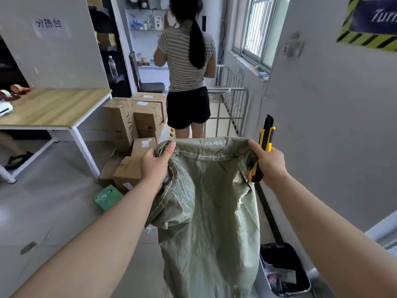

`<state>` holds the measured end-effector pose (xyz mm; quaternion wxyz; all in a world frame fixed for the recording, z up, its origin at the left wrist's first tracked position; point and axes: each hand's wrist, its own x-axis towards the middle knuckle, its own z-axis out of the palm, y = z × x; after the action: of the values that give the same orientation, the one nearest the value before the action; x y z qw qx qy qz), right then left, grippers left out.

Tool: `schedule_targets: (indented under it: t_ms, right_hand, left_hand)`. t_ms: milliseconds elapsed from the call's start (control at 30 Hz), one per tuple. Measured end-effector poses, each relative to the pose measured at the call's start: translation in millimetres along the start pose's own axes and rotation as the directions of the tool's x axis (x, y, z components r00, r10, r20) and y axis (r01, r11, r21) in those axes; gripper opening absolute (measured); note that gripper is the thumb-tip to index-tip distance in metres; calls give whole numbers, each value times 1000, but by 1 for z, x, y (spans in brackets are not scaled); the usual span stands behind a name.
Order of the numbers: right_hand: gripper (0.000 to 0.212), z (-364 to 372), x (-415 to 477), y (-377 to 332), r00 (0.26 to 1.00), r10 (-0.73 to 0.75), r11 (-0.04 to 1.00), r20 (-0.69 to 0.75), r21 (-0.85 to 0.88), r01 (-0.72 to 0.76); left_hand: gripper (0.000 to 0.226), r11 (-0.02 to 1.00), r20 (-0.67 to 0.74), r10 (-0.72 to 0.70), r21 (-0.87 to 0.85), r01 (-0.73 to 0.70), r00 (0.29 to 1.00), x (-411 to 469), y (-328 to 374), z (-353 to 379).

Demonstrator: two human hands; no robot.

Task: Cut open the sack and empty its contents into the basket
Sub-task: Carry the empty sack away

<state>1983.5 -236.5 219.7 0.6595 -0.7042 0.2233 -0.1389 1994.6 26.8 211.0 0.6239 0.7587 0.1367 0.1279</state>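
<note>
A pale green woven sack hangs limp in front of me, held up by its stitched top edge. My left hand pinches the left corner of that edge. My right hand grips the right corner together with a yellow and black utility knife, whose black end points upward. The sack's lower end drops out of view at the bottom. A metal wire cage basket stands beyond the sack, against the right wall.
A person in a striped top stands with their back to me between the sack and the shelves. Cardboard boxes and a green box lie on the floor at left. A wooden table is far left. A black-lined bin sits at lower right.
</note>
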Motion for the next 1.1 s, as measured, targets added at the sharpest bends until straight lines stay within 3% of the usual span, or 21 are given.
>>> schedule_targets:
  t_ms: [400,733,967,1033,1100]
  right_hand:
    - [45,26,-11,41,978,123,992,-166,12,-123]
    - [52,26,-4,138,916,363,928,-169,-30,-373]
    - [50,22,41,207,862,477,861,-169,-109,-498]
    - [50,21,58,229,848,502,839,-173,-140,-525]
    - [49,24,75,249,837,512,820,-191,-181,-543]
  left_hand:
    - [38,999,278,-35,24,30,960,60,-41,-8]
    - [49,967,364,-251,145,211,897,61,-125,13]
    - [36,908,358,-393,296,297,847,77,-180,51]
    - [49,870,372,-459,373,322,807,88,-206,66]
    - [90,848,375,-485,424,319,790,98,-230,83]
